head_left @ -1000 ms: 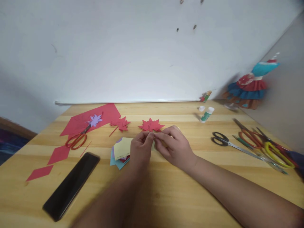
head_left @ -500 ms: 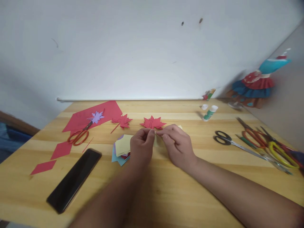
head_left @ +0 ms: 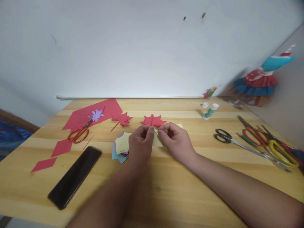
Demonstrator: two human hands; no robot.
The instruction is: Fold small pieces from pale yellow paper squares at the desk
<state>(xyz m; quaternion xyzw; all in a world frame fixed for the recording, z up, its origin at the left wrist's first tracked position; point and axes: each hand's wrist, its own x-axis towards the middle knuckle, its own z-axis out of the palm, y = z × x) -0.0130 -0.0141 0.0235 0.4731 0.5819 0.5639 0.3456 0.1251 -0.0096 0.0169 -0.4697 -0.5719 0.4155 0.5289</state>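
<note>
My left hand (head_left: 141,141) and my right hand (head_left: 177,142) meet near the middle of the table, thumbs and forefingers pinched. Between their fingertips shows a small bit of pale yellow paper (head_left: 155,130), largely covered by the fingers. Below and behind my right hand lies a yellow sheet (head_left: 157,142), one corner showing past the knuckles. Just beyond the fingertips rests a red paper cutout with pointed tips (head_left: 153,120). Beside my left hand is a stack of coloured paper pieces (head_left: 122,144), yellow on top.
A black phone (head_left: 75,177), orange-handled scissors (head_left: 79,135), a purple cutout (head_left: 96,115) and red paper (head_left: 78,116) lie left. Another red cutout (head_left: 123,119) lies nearer the middle. Right are a glue stick (head_left: 211,111), black-handled scissors (head_left: 223,136) and several more tools.
My right fingers, stretched out before, are now curled into a pinch, and more of the yellow sheet shows between the hands. The view has tilted slightly.
</note>
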